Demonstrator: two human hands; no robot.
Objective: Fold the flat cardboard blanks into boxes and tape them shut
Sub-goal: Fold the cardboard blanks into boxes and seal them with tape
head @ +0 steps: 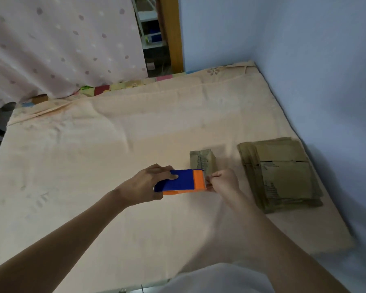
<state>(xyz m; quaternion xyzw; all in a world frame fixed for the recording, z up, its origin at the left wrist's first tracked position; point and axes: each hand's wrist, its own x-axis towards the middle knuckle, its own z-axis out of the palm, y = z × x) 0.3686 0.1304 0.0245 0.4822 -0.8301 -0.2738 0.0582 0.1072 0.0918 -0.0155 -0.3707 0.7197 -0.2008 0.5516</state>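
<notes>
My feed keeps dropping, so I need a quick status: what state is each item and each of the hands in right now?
Tape dispenser: off the bed, gripped by the left hand.
Left hand: curled round the dispenser.
Right hand: pinching at the dispenser's orange end, probably the tape end; blurred.
Small box: folded up, standing on the bed.
Stack of blanks: flat, unfolded, lying by the wall.

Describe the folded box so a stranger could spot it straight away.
On the peach bed sheet, look just beyond the hands, left of the stack of flat blanks. The box stands alone there, the only cardboard with height.
</notes>
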